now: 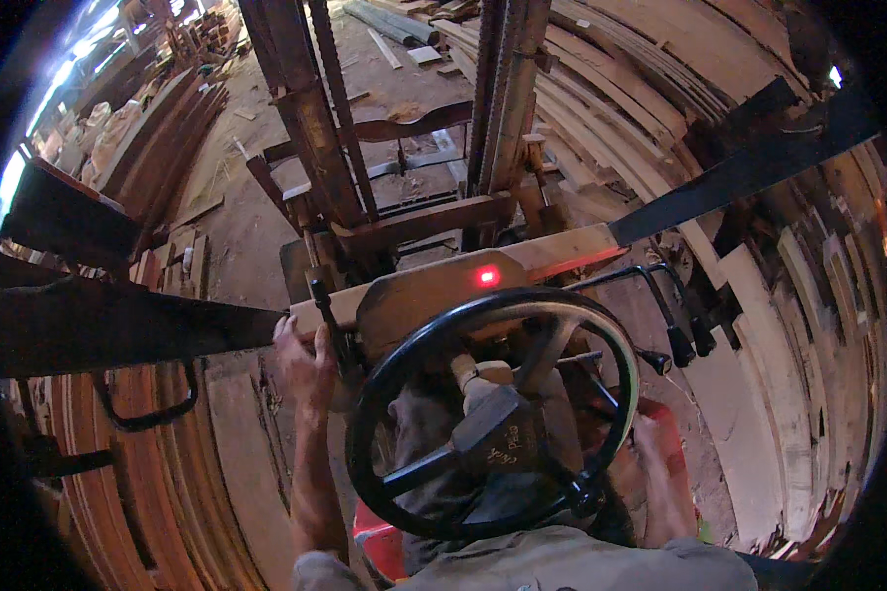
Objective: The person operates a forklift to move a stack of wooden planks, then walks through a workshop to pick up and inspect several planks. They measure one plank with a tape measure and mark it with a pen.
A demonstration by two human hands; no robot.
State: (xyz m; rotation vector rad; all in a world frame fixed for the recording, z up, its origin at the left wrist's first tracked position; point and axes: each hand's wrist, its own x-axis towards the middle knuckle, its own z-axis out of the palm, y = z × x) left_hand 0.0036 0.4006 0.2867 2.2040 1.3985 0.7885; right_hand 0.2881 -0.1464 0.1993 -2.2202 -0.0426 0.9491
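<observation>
View from the driver's seat of a forklift. The left hand (304, 362), at nine o'clock from the steering wheel (493, 414), is raised with fingers loosely curled and rests against a thin black lever (330, 320) beside the wooden dashboard (443, 286); the thumb side touches the lever's shaft, and the grip is narrow but not fully closed. The right hand (650, 443) lies at three o'clock from the wheel, low beside the red seat edge (672, 433); how far it is open, and what it touches, cannot be told. A red light (487, 277) glows on the dashboard at twelve o'clock from the wheel. Two black-knobbed levers (690, 340) stand at two o'clock. The mast (404, 118) rises ahead, with stacked planks (641, 89) around it.
</observation>
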